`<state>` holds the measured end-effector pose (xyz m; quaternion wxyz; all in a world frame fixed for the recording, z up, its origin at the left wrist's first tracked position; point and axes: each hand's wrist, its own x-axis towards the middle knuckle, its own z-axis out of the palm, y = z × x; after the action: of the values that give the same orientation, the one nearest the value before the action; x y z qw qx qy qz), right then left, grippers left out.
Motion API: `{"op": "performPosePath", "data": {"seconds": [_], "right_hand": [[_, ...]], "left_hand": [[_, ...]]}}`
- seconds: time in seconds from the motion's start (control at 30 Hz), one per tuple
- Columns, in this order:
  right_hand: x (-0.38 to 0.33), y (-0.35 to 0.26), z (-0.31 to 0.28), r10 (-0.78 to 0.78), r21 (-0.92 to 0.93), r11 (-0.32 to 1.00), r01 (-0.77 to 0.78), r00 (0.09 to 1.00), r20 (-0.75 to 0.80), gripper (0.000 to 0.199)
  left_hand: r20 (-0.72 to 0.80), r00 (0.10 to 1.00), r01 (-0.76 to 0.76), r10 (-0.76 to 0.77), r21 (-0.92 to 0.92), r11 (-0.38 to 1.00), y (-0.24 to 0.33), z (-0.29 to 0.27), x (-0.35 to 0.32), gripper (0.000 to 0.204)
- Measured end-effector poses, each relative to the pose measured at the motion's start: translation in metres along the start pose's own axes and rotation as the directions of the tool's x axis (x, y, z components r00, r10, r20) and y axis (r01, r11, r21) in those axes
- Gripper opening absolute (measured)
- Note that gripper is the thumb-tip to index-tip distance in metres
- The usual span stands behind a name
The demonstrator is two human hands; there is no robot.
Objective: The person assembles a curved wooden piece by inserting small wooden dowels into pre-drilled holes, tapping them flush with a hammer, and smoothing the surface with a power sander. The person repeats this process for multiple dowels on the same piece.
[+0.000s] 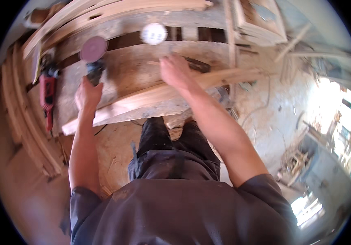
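My left hand point(88, 94) is wrapped round the body of an angle grinder point(96, 70) with a round pinkish disc point(93, 49) at its far end. The grinder is over the wooden workbench point(132, 69). Farther right, my right hand point(175, 71) is closed above the bench, blurred by motion. A thin light sliver shows at its fingertips, but I cannot make out what it is. Just right of that hand lies a dark elongated tool point(199, 65). A long pale curved board point(142, 96) runs along the near side of the bench, under my right wrist.
A toothed circular saw blade point(154, 34) lies beyond my hands. A red power tool point(48, 94) lies at the left, beside long planks point(28, 110). More boards point(126, 9) lie along the far side. A wooden box point(261, 24) stands at the far right.
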<state>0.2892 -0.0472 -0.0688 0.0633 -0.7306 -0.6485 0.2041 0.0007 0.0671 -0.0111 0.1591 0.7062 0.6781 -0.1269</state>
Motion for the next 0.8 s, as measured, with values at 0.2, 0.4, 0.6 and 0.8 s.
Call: {"op": "performPosePath", "data": {"seconds": [0.2, 0.4, 0.6, 0.8], "right_hand": [[-0.055, -0.023, -0.032, 0.47, 0.627, 0.739, -0.247, 0.856, -0.217, 0.014], [-0.157, -0.019, -0.02, 0.796, 0.946, 0.21, -0.249, 0.605, -0.017, 0.014], [-0.222, 0.049, 0.008, 0.898, 0.952, 0.141, -0.273, 0.44, -0.007, 0.018], [-0.214, 0.094, -0.019, 0.832, 0.828, 0.46, -0.321, 0.482, -0.275, 0.017]], "left_hand": [[-0.284, 0.937, -0.194, 0.204, 0.065, 0.979, -0.04, 0.049, 0.014, 0.073], [0.191, 0.972, -0.056, 0.138, -0.383, 0.922, -0.049, 0.008, 0.011, 0.072], [0.072, 0.992, -0.077, 0.108, -0.345, 0.936, -0.052, 0.018, 0.01, 0.068], [-0.165, 0.986, -0.034, 0.016, -0.104, 0.994, -0.029, 0.035, -0.01, 0.087]]}}
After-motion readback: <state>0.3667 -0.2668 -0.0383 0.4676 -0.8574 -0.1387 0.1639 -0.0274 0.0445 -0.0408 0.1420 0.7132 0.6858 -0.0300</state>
